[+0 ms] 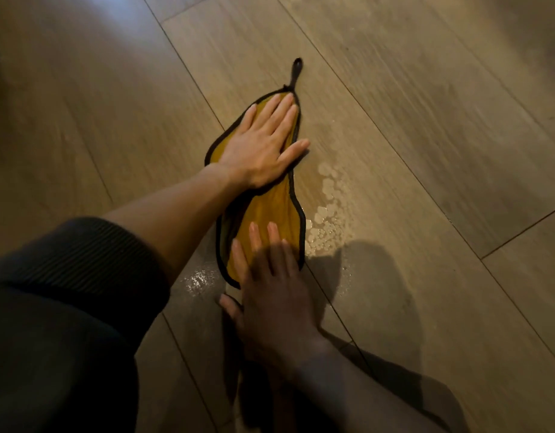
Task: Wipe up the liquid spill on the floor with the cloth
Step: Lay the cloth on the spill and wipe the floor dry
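I'm pressing my left hand [263,148] and right hand [271,292], both spread flat with no grip, on the mustard-yellow black-edged cloth [270,207] lying on the wood-plank floor [426,120], while beaded liquid [329,210] beside it is waiting to be wiped.

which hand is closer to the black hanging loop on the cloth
Left. The left hand presses the cloth's far end, fingertips just short of the loop; the right hand presses the near end, farthest from it.
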Available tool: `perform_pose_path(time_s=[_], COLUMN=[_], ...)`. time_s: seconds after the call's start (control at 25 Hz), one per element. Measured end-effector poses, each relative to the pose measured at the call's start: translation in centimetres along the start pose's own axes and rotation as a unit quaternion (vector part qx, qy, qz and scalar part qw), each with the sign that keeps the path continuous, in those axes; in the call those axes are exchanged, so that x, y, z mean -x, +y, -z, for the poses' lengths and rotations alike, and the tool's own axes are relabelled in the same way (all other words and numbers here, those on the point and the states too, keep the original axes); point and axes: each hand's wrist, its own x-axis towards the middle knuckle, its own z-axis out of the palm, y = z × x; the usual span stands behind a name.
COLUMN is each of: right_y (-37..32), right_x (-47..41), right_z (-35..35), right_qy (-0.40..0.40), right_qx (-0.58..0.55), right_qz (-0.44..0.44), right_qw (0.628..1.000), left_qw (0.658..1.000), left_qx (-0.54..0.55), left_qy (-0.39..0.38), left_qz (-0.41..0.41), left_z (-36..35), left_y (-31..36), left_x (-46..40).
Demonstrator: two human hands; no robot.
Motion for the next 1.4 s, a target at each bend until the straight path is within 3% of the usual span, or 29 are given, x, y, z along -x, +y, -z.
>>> perform_pose_path(time_s=[0.2,0.48,0.8,1.0,1.16,1.28,1.4], right_y=[-0.6,-1.2,-1.6,-1.0,1.9,3.6,4.0], right_x=[-0.1,-0.1,1.2,4.6,8.3,9.8,8.4], right_z=[0.3,1.7,1.1,-0.1,-0.1,0.5,1.1], right_qy=[0.013,-0.043,-0.08,-0.056,-0.059,-0.054,-0.001], right_qx=[-0.02,-0.042,-0.029,0.004,0.054,0.062,0.026], right_qz=[-0.034,-0.049,-0.067,-0.038,-0.005,-0.045,-0.121], right_qw=[0.999,0.997,0.994,0.998,0.997,0.996,0.992], left_qw=[0.986,0.951,0.941,0.948,0.971,0.985,0.991], left_qx=[-0.002,0.069,0.08,0.105,0.129,0.11,0.078], left_qy=[-0.021,-0.031,-0.051,-0.057,0.007,0.061,0.094], left_qz=[-0.163,-0.301,-0.326,-0.294,-0.201,-0.119,-0.06], left_z=[0.1,-1.1,-1.0,-1.2,-3.0,-4.9,-6.6], left_y=[2.6,6.0,4.8,3.5,2.0,1.9,3.3], left_x=[-1.5,2.5,8.8,13.0,17.3,20.7,22.7])
